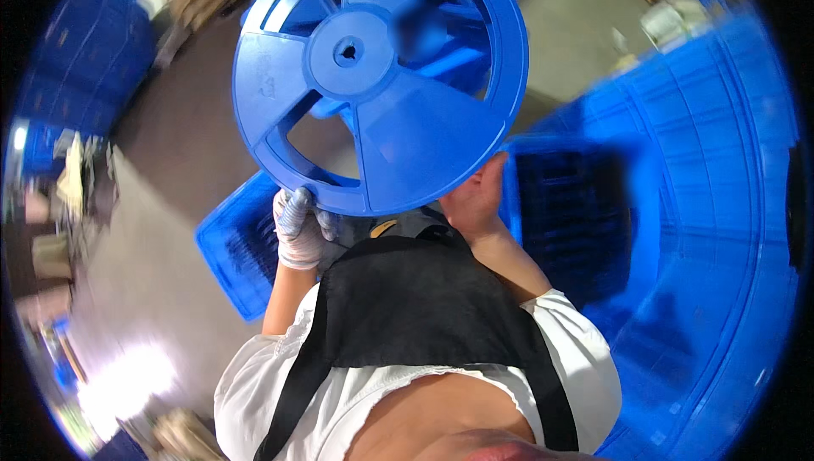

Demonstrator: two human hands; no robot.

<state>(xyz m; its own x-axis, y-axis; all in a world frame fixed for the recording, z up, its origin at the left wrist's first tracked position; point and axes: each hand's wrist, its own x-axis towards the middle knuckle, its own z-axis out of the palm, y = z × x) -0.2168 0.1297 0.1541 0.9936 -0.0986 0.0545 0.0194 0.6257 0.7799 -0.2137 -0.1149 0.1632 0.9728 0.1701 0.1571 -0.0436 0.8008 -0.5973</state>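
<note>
Both arms reach up and forward from the body, elbows bent. The left hand (301, 228) wears a pale glove, and its fingers curl tight in a grip. The right hand (475, 198) is bare, its fingers hidden.

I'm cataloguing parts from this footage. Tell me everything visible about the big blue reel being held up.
The blue reel looks like moulded plastic: a flat round flange with a raised hub, a small centre hole, solid wedge spokes and open windows between them. It is held up facing the camera, slightly tilted. The gloved left hand grips its lower rim; the bare right hand holds it from behind.
</note>
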